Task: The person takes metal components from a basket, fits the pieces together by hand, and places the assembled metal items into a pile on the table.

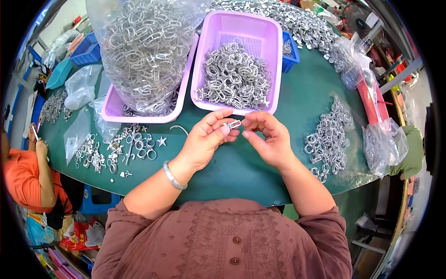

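Note:
My left hand (204, 139) pinches a small silver metal clasp (233, 124) between thumb and fingers, just above the green table (232, 172). My right hand (269, 137) is close beside it, its fingertips curled at the clasp's right end. Both hands hover in front of a purple basket (274, 56) holding a heap of similar metal rings. A silver bangle (173, 176) circles my left wrist.
A second purple basket (111, 109) at left holds a clear bag of rings (144, 46). Loose rings and small charms (130, 144) lie at left, another pile of rings (330, 137) at right. Plastic bags, a blue bin and a person in orange (28, 176) sit around.

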Demonstrator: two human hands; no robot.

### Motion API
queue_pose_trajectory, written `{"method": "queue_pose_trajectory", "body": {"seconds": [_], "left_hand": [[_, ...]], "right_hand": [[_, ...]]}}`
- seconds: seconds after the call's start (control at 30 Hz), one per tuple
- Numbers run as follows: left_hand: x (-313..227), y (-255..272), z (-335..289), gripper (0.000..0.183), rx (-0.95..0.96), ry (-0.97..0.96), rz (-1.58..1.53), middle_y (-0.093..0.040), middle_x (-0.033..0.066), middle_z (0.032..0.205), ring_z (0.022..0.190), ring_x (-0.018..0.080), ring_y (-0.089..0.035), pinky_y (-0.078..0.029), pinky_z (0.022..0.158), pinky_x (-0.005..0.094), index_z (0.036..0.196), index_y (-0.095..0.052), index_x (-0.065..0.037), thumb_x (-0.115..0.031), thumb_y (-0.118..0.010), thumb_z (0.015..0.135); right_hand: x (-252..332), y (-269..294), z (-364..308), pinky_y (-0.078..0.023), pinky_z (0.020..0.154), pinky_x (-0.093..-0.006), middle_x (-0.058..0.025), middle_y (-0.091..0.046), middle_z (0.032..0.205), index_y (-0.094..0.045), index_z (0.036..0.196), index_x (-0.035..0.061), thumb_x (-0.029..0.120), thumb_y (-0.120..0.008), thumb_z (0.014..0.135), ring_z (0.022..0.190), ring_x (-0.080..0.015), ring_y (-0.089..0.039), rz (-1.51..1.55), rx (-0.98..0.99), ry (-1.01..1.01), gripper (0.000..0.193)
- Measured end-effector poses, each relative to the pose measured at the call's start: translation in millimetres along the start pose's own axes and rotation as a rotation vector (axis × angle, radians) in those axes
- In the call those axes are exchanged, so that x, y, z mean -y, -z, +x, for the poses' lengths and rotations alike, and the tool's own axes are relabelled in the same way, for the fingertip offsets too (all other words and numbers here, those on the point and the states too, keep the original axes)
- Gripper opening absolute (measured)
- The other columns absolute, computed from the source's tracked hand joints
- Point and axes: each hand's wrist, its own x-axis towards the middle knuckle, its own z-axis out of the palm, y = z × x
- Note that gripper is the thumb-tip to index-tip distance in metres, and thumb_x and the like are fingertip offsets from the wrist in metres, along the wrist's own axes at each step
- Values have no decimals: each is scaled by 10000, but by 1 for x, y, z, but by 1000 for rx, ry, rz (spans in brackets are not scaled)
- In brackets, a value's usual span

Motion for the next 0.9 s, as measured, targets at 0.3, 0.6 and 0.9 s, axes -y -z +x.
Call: {"method": "queue_pose_trajectory", "body": {"seconds": [0.3, 0.6, 0.9], "left_hand": [[3, 5, 0, 320, 53, 35, -74, -571, 84, 987, 879, 162, -567, -468, 791, 309, 1171, -433, -34, -139, -482, 873], [1, 5, 0, 270, 68, 95, -113, -592, 104, 926, 838, 190, -580, -472, 757, 317, 1117, -473, -36, -187, -418, 900], [-1, 5, -1, 265, 49, 172, -115, -607, 100, 857, 741, 190, -592, -478, 693, 303, 1043, -496, -30, -229, -384, 910]], "right_hand": [[7, -2, 2, -461, 680, -245, -73, -574, 871, -496, 1022, 9, -89, -546, 739, 787, -126, -571, -32, 29, 11, 303], [3, -1, 0, -463, 694, -247, -74, -583, 880, -508, 1019, 5, -81, -548, 743, 797, -122, -568, -36, 20, -12, 292], [3, -1, 0, -458, 685, -243, -64, -582, 876, -518, 1027, 11, -59, -561, 744, 783, -114, -561, -61, 18, -35, 294]]}}
